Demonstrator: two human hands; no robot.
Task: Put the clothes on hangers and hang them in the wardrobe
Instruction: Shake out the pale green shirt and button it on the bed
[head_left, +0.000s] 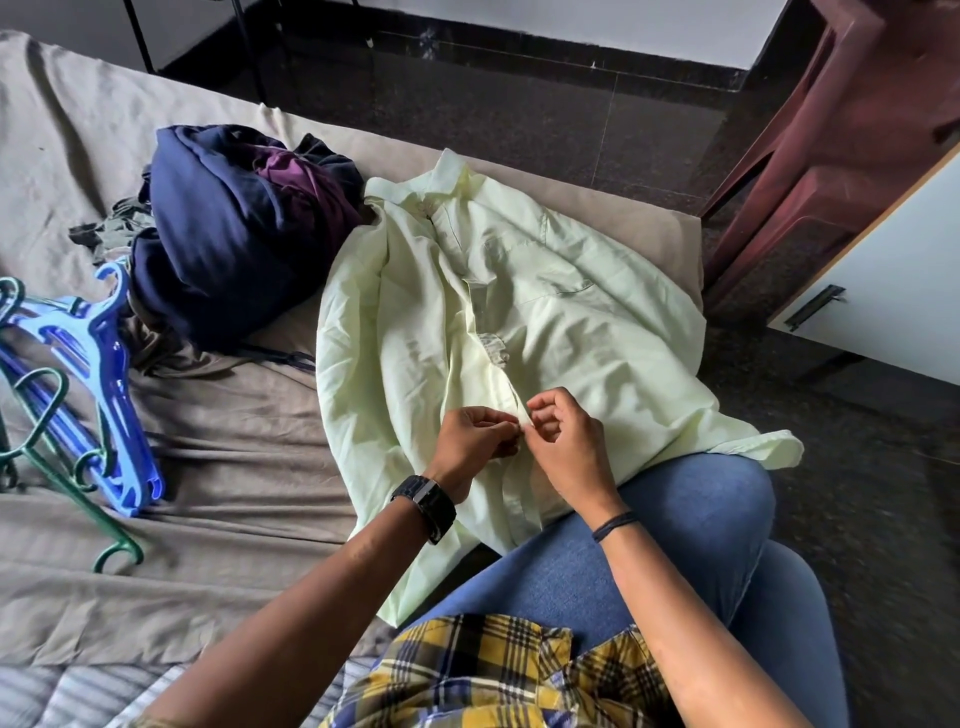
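Pale green shirt (545, 332) lies spread on bed (234, 467), lower edge over person's knee (691, 499). Left hand (475, 441) and right hand (566, 441) close together at frame centre, both pinching the shirt's front placket. Pile of dark clothes (234, 249) at 10 o'clock of shirt. Blue and green hangers (98, 384) at 9 o'clock, on bed. Wardrobe door (893, 291) at 3 o'clock.

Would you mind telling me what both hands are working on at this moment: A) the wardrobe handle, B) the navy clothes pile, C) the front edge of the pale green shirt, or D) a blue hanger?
C: the left hand and right hand pinch the front placket of the pale green shirt spread on the bed, while the blue hangers lie untouched to the left.
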